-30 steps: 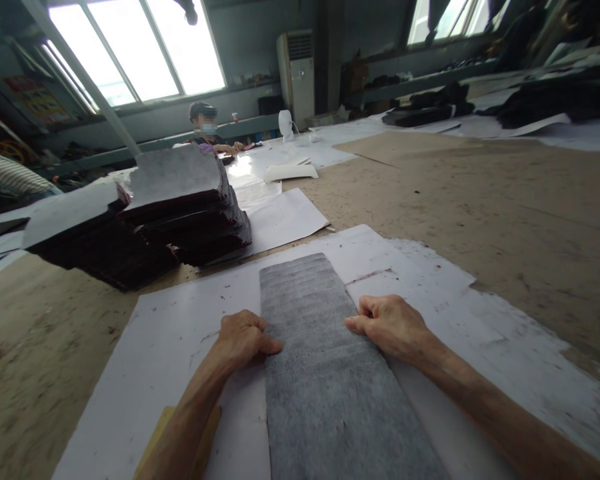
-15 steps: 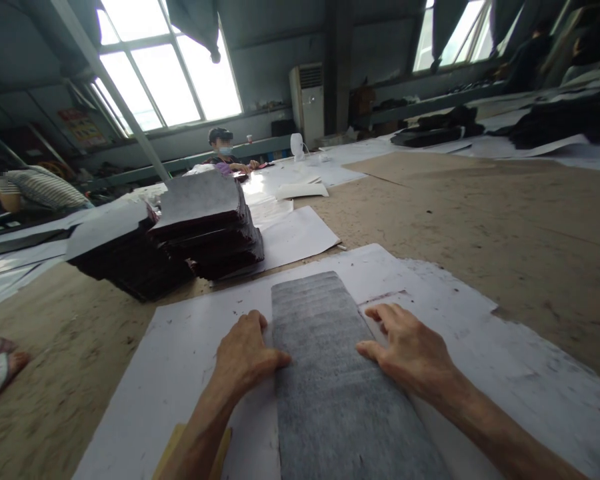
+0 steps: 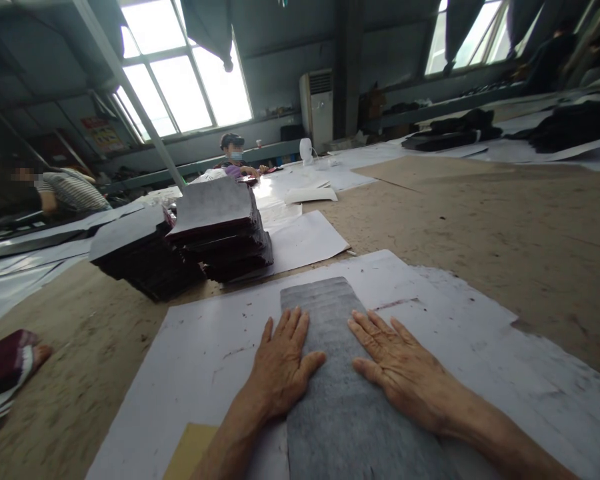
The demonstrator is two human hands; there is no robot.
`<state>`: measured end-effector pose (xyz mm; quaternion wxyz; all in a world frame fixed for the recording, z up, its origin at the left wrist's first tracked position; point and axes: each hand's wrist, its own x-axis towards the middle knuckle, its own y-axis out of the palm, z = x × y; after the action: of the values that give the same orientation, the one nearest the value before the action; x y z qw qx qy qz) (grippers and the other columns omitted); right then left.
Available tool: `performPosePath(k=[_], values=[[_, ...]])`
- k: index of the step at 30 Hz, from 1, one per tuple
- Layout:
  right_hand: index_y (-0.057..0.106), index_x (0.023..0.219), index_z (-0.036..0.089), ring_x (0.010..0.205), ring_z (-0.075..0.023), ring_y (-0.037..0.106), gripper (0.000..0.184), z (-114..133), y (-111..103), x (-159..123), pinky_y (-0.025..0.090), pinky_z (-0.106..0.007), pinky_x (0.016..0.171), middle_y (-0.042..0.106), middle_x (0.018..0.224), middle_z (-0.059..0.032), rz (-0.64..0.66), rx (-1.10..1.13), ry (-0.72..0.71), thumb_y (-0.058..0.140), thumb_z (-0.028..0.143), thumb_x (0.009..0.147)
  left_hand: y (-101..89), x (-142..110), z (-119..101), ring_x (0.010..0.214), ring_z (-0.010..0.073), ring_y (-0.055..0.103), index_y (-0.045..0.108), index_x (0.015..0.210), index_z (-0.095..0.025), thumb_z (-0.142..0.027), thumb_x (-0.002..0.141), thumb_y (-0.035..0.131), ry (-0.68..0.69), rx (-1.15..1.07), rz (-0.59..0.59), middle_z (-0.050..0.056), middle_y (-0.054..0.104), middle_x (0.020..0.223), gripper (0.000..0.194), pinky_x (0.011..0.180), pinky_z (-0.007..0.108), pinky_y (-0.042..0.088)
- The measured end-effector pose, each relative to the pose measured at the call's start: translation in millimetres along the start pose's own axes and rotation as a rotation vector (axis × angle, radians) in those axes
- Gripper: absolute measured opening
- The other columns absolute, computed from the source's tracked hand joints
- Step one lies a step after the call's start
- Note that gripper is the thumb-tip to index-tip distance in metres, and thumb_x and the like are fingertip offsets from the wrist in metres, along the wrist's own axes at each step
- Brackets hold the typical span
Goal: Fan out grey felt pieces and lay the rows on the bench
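Observation:
A long grey felt-like strip lies on white paper sheets in front of me. My left hand rests flat on the strip's left edge, fingers stretched out and apart. On the strip's right edge my right hand lies flat too, its fingers spread. Neither hand holds anything.
Two dark stacks topped with grey sheets stand at the left rear. The brown table surface stretches to the right. One person sits at the far end, another at the left. Dark fabric lies at the left edge.
Both hands were curled at the strip's edges a second ago; they have opened and now press flat on the strip. The view has tilted upward slightly.

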<state>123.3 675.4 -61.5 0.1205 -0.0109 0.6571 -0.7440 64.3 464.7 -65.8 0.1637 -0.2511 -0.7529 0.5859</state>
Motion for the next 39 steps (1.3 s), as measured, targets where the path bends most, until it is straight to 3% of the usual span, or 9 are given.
performPosePath(k=[7, 11, 15, 18, 20, 23, 27, 30, 39], values=[[0.032, 0.139, 0.019, 0.135, -0.0255, 0.014, 0.056, -2.9, -0.7, 1.2, 0.015, -0.054, 0.110, 0.021, 0.145, -0.0021, -0.133, 0.050, 0.012, 0.031, 0.049, 0.092, -4.6, 1.0, 6.4, 0.138, 0.0215, 0.015, 0.025, 0.141, -0.021, -0.058, 0.089, 0.018, -0.029, -0.059, -0.030, 0.004, 0.018, 0.150, 0.064, 0.112, 0.053, 0.001], [0.032, 0.139, 0.011, 0.135, -0.0244, 0.017, 0.060, -8.4, 1.0, 5.4, 0.018, -0.049, 0.111, 0.023, 0.145, -0.0081, -0.282, 0.083, 0.057, 0.034, 0.049, 0.092, 0.5, 4.5, 15.1, 0.139, 0.0223, 0.010, 0.022, 0.141, -0.013, -0.057, 0.089, 0.014, -0.099, 0.024, -0.113, 0.008, 0.012, 0.150, 0.069, 0.112, 0.052, 0.001], [0.032, 0.139, 0.009, 0.134, -0.0261, 0.017, 0.062, -12.6, 9.1, 6.8, 0.017, -0.052, 0.110, 0.025, 0.144, -0.0091, -0.244, 0.068, 0.056, 0.034, 0.049, 0.091, 7.0, 6.5, 17.4, 0.139, 0.0231, 0.010, 0.018, 0.142, -0.011, -0.059, 0.088, 0.017, -0.112, 0.068, -0.064, 0.009, 0.013, 0.150, 0.072, 0.112, 0.053, 0.003], [0.041, 0.134, 0.011, 0.131, -0.0265, 0.027, 0.058, -15.4, 13.4, 8.4, 0.023, -0.052, 0.108, 0.036, 0.139, -0.0094, -0.339, 0.111, 0.043, 0.036, 0.048, 0.090, 8.5, 6.7, 18.9, 0.139, 0.0237, 0.011, 0.022, 0.141, -0.013, -0.057, 0.088, 0.024, -0.111, -0.026, -0.084, 0.008, 0.015, 0.149, 0.070, 0.111, 0.054, 0.002], [0.051, 0.127, 0.011, 0.126, -0.0254, 0.037, 0.051, -19.0, 13.4, 10.4, 0.030, -0.047, 0.106, 0.045, 0.133, -0.0108, -0.431, 0.139, 0.055, 0.035, 0.043, 0.091, 7.9, 7.1, 22.9, 0.137, 0.0235, 0.019, 0.033, 0.138, -0.015, -0.052, 0.086, 0.035, -0.121, -0.232, -0.176, 0.007, 0.025, 0.147, 0.064, 0.112, 0.053, 0.000], [0.061, 0.114, 0.011, 0.114, -0.0243, 0.051, 0.043, -25.6, 10.2, 12.9, 0.040, -0.042, 0.099, 0.058, 0.119, -0.0132, -0.561, 0.169, 0.125, 0.033, 0.033, 0.091, 5.6, 7.8, 33.0, 0.130, 0.0209, 0.036, 0.051, 0.125, -0.016, -0.040, 0.084, 0.041, -0.217, -0.547, -0.390, 0.007, 0.045, 0.137, 0.048, 0.114, 0.044, 0.012], [0.066, 0.100, 0.016, 0.099, -0.0229, 0.059, 0.035, -28.4, 5.8, 12.2, 0.046, -0.039, 0.092, 0.066, 0.103, -0.0087, -0.714, 0.219, 0.140, 0.036, 0.028, 0.087, 2.5, 7.0, 42.9, 0.114, 0.0200, 0.052, 0.062, 0.105, -0.013, -0.032, 0.080, 0.044, -0.354, -0.625, -0.562, 0.010, 0.059, 0.119, 0.036, 0.104, 0.036, 0.035], [0.068, 0.093, 0.017, 0.092, -0.0215, 0.061, 0.032, -26.0, 4.0, 9.9, 0.048, -0.037, 0.087, 0.068, 0.096, -0.0064, -0.770, 0.245, 0.115, 0.038, 0.027, 0.085, 1.6, 6.1, 42.0, 0.106, 0.0188, 0.056, 0.064, 0.095, -0.015, -0.027, 0.072, 0.054, -0.358, -0.643, -0.599, 0.008, 0.062, 0.111, 0.028, 0.098, 0.033, 0.041], [0.068, 0.083, 0.017, 0.087, -0.0216, 0.061, 0.027, -21.9, 0.4, 8.6, 0.048, -0.035, 0.082, 0.068, 0.087, -0.0063, -0.798, 0.277, 0.131, 0.043, 0.027, 0.083, -0.9, 8.3, 33.3, 0.106, 0.0189, 0.055, 0.067, 0.085, -0.019, -0.018, 0.062, 0.064, -0.306, -0.579, -0.562, 0.004, 0.062, 0.108, 0.024, 0.100, 0.033, 0.039]])
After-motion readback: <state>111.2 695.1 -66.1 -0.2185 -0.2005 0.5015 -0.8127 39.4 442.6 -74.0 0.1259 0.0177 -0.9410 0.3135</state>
